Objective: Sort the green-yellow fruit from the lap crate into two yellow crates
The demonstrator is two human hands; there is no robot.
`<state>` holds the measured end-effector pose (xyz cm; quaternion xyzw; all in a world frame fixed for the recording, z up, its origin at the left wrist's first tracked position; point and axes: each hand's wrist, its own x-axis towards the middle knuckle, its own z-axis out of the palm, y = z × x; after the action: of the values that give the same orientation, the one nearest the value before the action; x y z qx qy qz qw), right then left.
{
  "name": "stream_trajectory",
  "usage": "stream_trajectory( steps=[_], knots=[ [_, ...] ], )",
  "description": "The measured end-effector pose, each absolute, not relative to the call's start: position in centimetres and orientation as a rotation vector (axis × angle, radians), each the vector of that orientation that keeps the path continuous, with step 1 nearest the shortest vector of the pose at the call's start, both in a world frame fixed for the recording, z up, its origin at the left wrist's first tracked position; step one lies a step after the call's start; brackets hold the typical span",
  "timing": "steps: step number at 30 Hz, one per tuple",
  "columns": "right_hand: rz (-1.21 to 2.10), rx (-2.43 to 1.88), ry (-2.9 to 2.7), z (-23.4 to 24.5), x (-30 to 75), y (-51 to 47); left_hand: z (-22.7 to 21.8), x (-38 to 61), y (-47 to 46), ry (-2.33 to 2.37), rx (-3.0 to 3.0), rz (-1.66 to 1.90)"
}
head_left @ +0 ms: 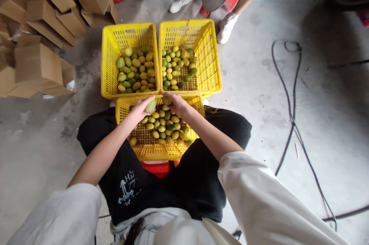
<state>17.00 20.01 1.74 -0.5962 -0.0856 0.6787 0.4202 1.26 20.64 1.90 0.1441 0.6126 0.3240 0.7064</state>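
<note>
Left hand (140, 109) has its grip closed round a big yellow-green fruit (150, 106) and the right hand (178, 105) is pinching a smaller green fruit (167, 100), both right over the far edge of the near crate (150, 152), which butts up against the left far crate (111, 60) and right far crate (211, 60) on the floor (317, 122).

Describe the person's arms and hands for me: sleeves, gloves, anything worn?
The left hand and right hand are bare, with no gloves, rings or watch visible. The left sleeve and right sleeve are loose, plain white fabric without markings, ending near the elbows.
</note>
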Motion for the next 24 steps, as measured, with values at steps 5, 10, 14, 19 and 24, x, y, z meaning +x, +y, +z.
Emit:
stream_trajectory(
  steps=[5, 10, 14, 19, 24],
  knots=[
    [1.712, -1.535, -0.113, 2.30, 16.97, 20.35, 2.42, 1.41, 20.50, 1.308, 0.338, 0.741],
    [1.735, -1.484, 0.009, 2.70, 17.07, 20.55, 2.68, 1.53, 21.08, 1.390, 0.182, 0.761],
    [1.664, -1.467, -0.059, 2.28, 16.88, 20.25, 2.66, 1.40, 21.41, 1.436, 0.084, 0.722],
    [1.663, -1.420, -0.067, 2.31, 16.74, 20.00, 2.12, 1.24, 21.12, 1.399, 0.153, 0.667],
    [1.675, -1.549, -0.095, 2.44, 16.78, 20.34, 2.05, 1.30, 20.89, 1.355, 0.178, 0.727]
  ],
)
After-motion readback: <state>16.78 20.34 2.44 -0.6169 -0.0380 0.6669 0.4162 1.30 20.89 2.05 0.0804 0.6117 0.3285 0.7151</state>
